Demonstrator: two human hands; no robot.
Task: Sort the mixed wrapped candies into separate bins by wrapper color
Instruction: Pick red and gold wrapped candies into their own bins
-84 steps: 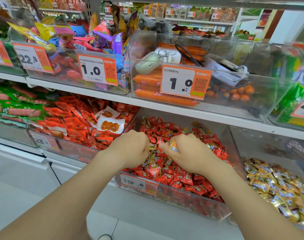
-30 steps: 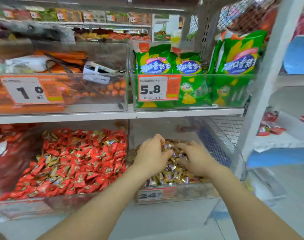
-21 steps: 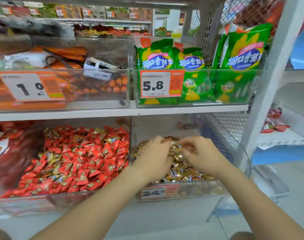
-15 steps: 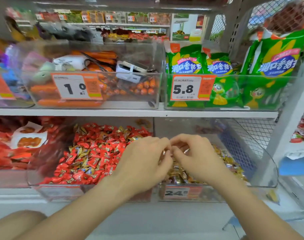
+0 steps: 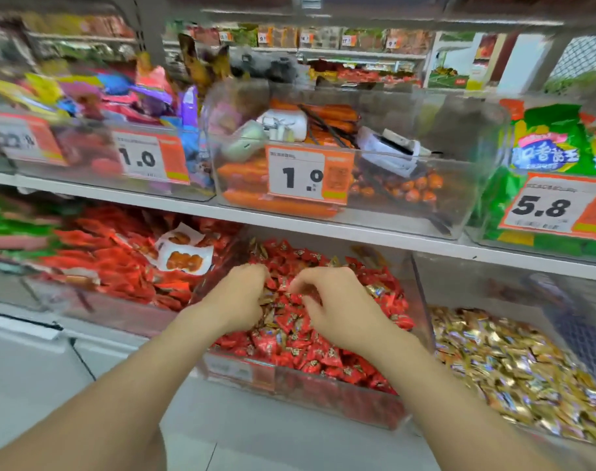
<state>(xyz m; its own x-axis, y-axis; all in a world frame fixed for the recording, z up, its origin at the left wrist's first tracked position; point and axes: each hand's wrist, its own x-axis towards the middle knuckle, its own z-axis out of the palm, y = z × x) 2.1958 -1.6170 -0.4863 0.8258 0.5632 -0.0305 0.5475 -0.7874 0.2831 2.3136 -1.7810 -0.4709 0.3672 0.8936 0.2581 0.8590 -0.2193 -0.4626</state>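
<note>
At the far left lie flat red packets (image 5: 113, 266), close in colour to the candy wrappers. A red piece flicked over to that side would be hard to spot again.

The left hand (image 5: 242, 297) is knuckles-up in the red candy bin (image 5: 323, 390), fingers curled down among the wrappers, just beside a few gold-wrapped strays (image 5: 267, 307). Blur hides the fingertips, so I cannot tell whether it holds a piece or only rakes. The pile looks loose and deep, so raking could bury the gold strays under the red candies (image 5: 300, 351) rather than lift them out.

The right hand (image 5: 337, 311) sits just beside the left one, over the middle of the same bin. Its fingers are bent, with thumb and forefinger drawn toward each other. Whether a candy is pinched between them cannot be made out. If it grabs several at once, a red one may ride along with a gold one and end up in the wrong place.

To the right, beyond the clear divider wall (image 5: 422, 300), the gold candies (image 5: 514, 368) fill the gold bin (image 5: 493, 283). Any carry has to clear that wall. A slack pinch on a slick wrapper could drop the piece on the floor (image 5: 255, 447) or back into the red.
</note>
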